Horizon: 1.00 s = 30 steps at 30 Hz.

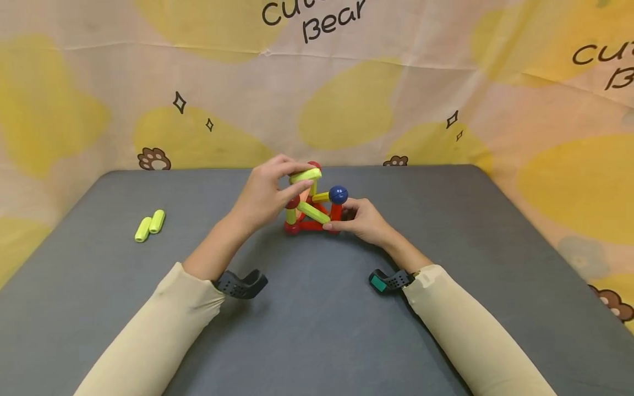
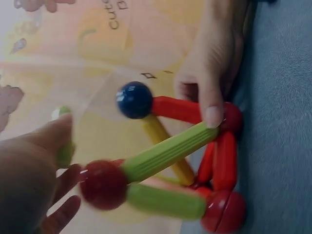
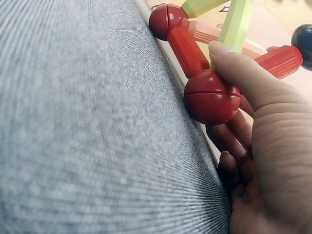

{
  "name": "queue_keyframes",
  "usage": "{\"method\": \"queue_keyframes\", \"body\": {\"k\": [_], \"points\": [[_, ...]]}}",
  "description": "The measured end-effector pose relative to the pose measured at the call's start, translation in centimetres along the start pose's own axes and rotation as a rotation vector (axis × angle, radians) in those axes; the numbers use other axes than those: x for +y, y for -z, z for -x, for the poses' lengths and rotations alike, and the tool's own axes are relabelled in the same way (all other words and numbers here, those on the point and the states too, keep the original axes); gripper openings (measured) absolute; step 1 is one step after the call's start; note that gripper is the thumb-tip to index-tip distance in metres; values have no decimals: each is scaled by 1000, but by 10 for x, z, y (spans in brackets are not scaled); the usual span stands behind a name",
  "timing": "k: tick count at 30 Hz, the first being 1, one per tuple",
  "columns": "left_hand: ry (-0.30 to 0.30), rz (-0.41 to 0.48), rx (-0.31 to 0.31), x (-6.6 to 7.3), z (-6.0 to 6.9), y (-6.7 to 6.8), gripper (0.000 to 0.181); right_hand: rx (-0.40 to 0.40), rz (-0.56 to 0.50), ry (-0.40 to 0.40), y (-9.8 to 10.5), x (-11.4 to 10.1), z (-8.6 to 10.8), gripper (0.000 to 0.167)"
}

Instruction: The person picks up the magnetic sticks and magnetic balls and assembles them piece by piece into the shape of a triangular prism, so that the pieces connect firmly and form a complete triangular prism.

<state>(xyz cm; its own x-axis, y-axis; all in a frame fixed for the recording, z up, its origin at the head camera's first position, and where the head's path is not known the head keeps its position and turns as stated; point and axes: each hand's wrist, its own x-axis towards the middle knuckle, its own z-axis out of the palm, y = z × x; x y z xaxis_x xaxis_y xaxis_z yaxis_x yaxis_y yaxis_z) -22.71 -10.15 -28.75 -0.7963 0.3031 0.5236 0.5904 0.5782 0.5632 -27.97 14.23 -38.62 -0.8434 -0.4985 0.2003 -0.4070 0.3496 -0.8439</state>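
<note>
A frame of magnetic rods and balls (image 1: 311,225) stands at the table's far middle, with red balls at its corners. My left hand (image 1: 264,192) pinches a yellow-green rod (image 1: 305,175) between thumb and fingers above the frame. Near it are an upper red ball (image 2: 103,185) and a blue ball (image 1: 339,194). My right hand (image 1: 367,223) grips the frame's lower right corner, its thumb on the low end of a slanting yellow-green rod (image 2: 170,151) beside a red ball (image 3: 212,96). Part of that corner is hidden by the hand in the head view.
Two loose yellow-green rods (image 1: 143,229) lie side by side on the grey table (image 1: 317,330) at the left. Behind the table hangs a printed yellow and pink cloth (image 1: 238,88). Each wrist wears a dark strap (image 1: 241,284).
</note>
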Motion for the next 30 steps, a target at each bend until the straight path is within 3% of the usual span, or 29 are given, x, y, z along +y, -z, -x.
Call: {"method": "queue_keyframes", "body": {"k": [3, 5, 12, 20, 24, 27, 30], "points": [[-4, -63, -127, -2, -2, -12, 30, -19, -11, 10, -3, 1, -1, 22], [-11, -97, -169, -4, 0, -16, 30, -24, -15, 16, -4, 1, -2, 23], [-55, -137, -135, -9, 3, -22, 29, -12, 2, 27, -1, -1, -2, 25], [-17, -180, -197, -10, 2, -18, 29, -1, 27, 23, 3, -2, 0, 24], [79, -140, -276, -16, 5, -1, 43, -3, 30, 22, 3, -1, 0, 25], [208, -100, -321, -26, 12, 19, 51, -5, 16, 9, 2, -1, 0, 28], [315, -125, -324, -42, 23, 44, 52, 13, -16, -16, 3, 0, -1, 29]]}}
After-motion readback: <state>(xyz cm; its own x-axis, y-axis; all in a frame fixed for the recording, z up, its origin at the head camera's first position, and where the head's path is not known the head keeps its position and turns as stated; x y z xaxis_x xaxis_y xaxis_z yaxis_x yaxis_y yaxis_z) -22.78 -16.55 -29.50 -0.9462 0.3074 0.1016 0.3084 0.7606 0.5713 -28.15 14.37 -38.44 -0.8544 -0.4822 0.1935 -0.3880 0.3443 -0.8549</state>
